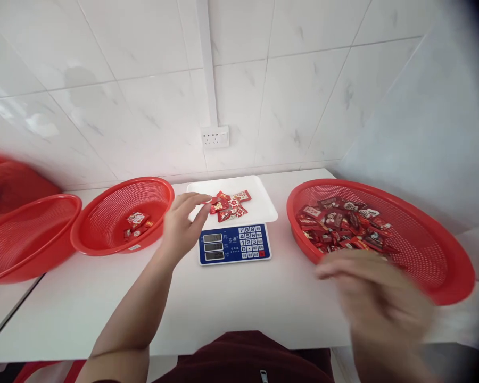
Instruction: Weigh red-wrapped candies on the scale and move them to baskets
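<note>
My left hand [183, 223] reaches over the left edge of the white scale tray [263, 210], its fingertips pinched on a small red packet [214, 200]. More red packets [232, 206] lie in a heap on the tray. The scale's blue keypad panel [234, 243] faces me. My right hand [377, 300] hovers low in front of the big red basket [443, 266] on the right, which holds several red packets [343, 223]. That hand is smeared by motion, so its fingers cannot be read.
A smaller red basket [104, 234] with a few packets [138, 223] stands left of the scale. Another red basket [19, 239] sits further left, overhanging the white table's edge. A tiled wall with a socket [215, 137] is behind.
</note>
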`<act>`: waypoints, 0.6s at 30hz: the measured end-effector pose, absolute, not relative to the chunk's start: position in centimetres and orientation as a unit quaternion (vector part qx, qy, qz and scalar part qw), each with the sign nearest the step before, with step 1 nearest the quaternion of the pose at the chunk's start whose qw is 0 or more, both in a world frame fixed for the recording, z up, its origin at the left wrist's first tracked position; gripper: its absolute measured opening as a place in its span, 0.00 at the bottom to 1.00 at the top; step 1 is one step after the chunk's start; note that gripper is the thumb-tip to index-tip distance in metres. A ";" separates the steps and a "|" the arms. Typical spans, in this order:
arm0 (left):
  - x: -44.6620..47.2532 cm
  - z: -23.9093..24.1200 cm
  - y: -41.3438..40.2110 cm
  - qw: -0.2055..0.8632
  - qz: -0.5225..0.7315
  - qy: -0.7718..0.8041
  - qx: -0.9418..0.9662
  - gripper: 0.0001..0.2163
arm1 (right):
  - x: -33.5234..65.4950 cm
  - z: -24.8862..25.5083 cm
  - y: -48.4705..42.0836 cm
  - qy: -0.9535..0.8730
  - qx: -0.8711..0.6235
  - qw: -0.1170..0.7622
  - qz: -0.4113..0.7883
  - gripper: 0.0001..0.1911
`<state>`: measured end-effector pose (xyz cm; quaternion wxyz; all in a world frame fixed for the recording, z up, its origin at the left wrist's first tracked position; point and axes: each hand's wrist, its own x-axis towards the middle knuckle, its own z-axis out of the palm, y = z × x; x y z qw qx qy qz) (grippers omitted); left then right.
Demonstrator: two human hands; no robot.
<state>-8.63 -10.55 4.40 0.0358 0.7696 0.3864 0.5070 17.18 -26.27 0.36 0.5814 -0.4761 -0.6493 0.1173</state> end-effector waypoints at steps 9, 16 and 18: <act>-7.4 -0.7 1.2 0.026 0.123 0.491 0.862 0.17 | 10.7 -10.6 -21.6 -0.678 -0.510 0.329 0.416 0.13; -7.1 -1.1 2.8 0.046 0.084 0.496 0.863 0.21 | 10.9 -12.0 -21.0 -0.612 -0.543 0.322 0.477 0.13; -7.1 -1.0 2.7 0.048 0.094 0.501 0.859 0.21 | 10.9 -12.2 -20.8 -0.611 -0.542 0.322 0.479 0.13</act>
